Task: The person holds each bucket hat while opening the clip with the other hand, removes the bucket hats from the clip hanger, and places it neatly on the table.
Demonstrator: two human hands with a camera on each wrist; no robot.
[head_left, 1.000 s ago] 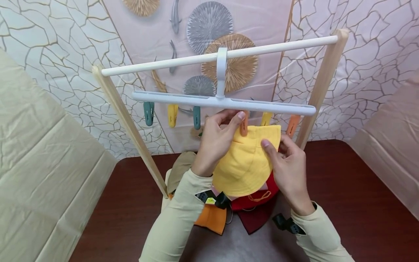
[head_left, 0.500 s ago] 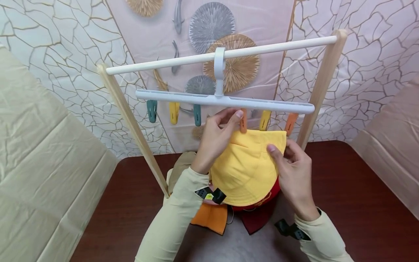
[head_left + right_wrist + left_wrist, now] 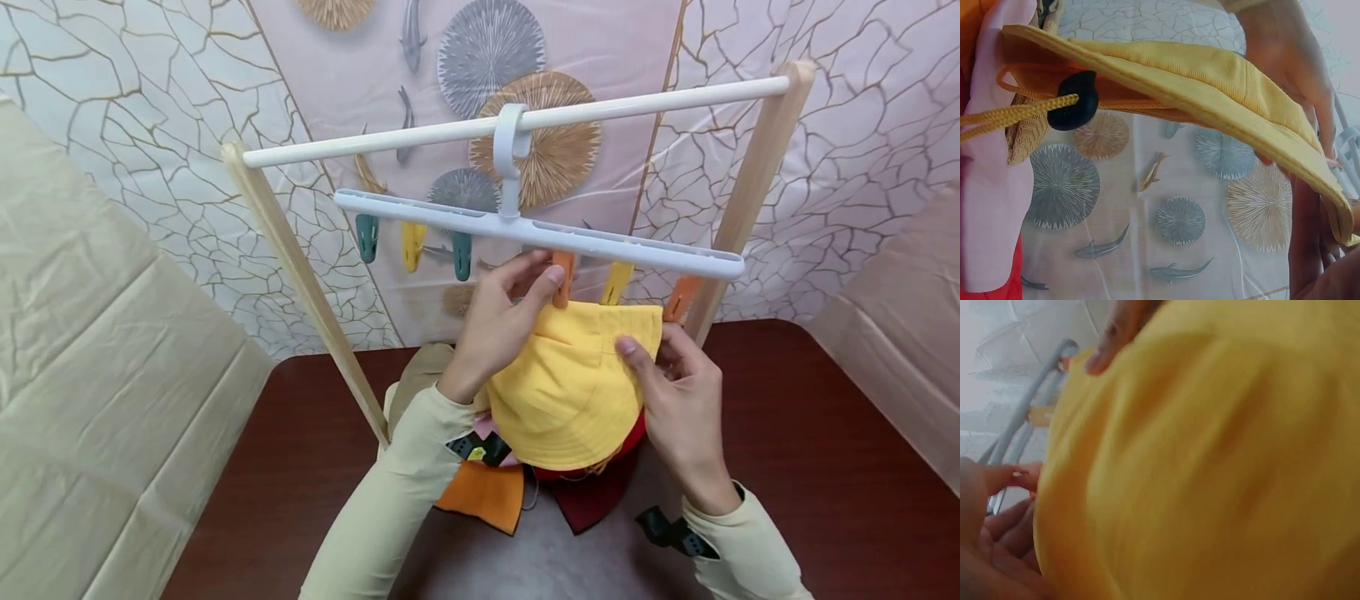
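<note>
A yellow bucket hat (image 3: 566,400) hangs, brim down, under the right half of a pale blue clip hanger (image 3: 442,215). With thumb and fingers my left hand (image 3: 498,325) pinches an orange clip (image 3: 563,279) at the hat's upper left edge. My right hand (image 3: 684,408) holds the hat's upper right corner, thumb in front and fingers behind. The yellow clip (image 3: 617,283) overlaps the hat's top edge, and another orange clip (image 3: 681,297) hangs just right of the corner. In the right wrist view a cord with a black cord lock (image 3: 1074,100) dangles under the brim.
The hanger hooks over a white rod (image 3: 375,146) between wooden posts (image 3: 757,192). Two teal clips and a yellow clip (image 3: 412,247) hang on its left half. Below, several hats lie piled on the dark table (image 3: 247,467), including an orange one (image 3: 483,497) and a maroon one (image 3: 592,500).
My right hand has moved right and slightly down, spreading the hat wider. The hanger has turned, its right end now lower and its left end higher. My left hand stays at the orange clip.
</note>
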